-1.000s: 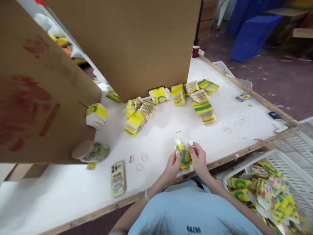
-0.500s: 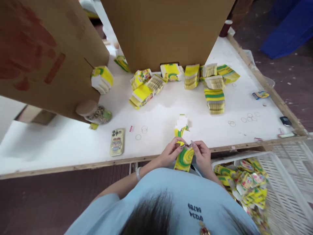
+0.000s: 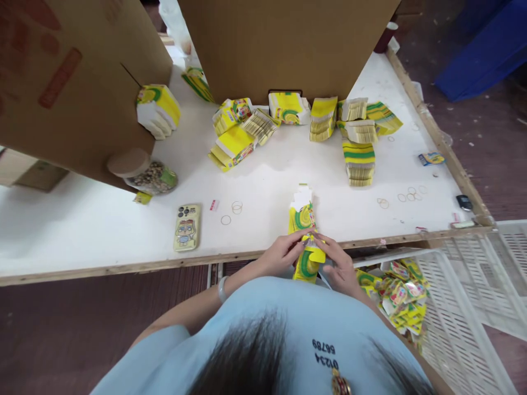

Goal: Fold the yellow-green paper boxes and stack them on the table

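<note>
1. Our right hand had shifted from pinching the yellow carton's edge to spreading over it, thumb apart.
2. Our left hand pinched its upper end. It sat between our hands, flap loose; folding seemed unfinished.
3. Another carton lay just beyond our fingertips.

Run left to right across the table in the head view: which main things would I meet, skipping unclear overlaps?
Jar, phone, red label, left hand, held carton, right hand, blue packet, black gadget.
</note>
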Demonstrator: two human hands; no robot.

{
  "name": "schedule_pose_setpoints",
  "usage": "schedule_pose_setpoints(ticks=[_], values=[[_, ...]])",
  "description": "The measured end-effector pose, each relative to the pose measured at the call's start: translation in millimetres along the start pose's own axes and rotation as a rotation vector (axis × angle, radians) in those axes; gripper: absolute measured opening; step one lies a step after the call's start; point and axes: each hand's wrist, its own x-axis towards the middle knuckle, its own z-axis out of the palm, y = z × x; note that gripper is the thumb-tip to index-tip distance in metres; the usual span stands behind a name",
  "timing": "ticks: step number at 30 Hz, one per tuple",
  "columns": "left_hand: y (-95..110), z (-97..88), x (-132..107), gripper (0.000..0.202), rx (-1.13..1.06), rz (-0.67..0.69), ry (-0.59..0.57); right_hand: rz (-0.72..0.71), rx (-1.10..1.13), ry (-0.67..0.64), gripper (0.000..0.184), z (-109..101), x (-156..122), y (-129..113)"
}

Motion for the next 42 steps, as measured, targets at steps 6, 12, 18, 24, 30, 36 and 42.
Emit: schedule_pose_setpoints(ticks=[6, 12, 18, 24, 30, 36, 42], values=[[-6.9, -4.8, -2.1, 0.057, 0.039, 0.011, -0.122, 0.277, 0.454, 0.003, 0.052, 23.7, 8.6, -17.0], [-19.4, -7.9, 11.6, 0.057, 0.026, 0.044, -0.030, 0.293, 0.552, -0.065, 0.061, 15.7, 27.7, 6.5], [-29.8, 8.9, 28.1, 0.060, 0.099, 0.127, -0.052, 0.193, 0.522, 0.266, 0.055, 28.5, 36.8, 31.9], [-39.8, 15.2, 59.1, 0.052, 0.266, 0.270, 0.014, 0.176, -0.107, 0.653, 0.052, -65.5, -7.5, 66.6], [-76.6, -7.9, 77.7, 0.056, 0.375, 0.343, 0.222, 0.294, -0.837, 0.829, 0.061, -161.8, -89.4, 84.5], [-108.3, -3.5, 65.9, 0.060, 0.279, 0.176, 0.358, 0.130, -0.674, 0.622, 0.064, -74.0, 1.8, 61.0], [-117.8, -9.3, 46.3, 0.057, 0.382, 0.194, 0.464, 0.281, -0.683, 0.255, 0.056, 16.9, 102.8, 62.6]])
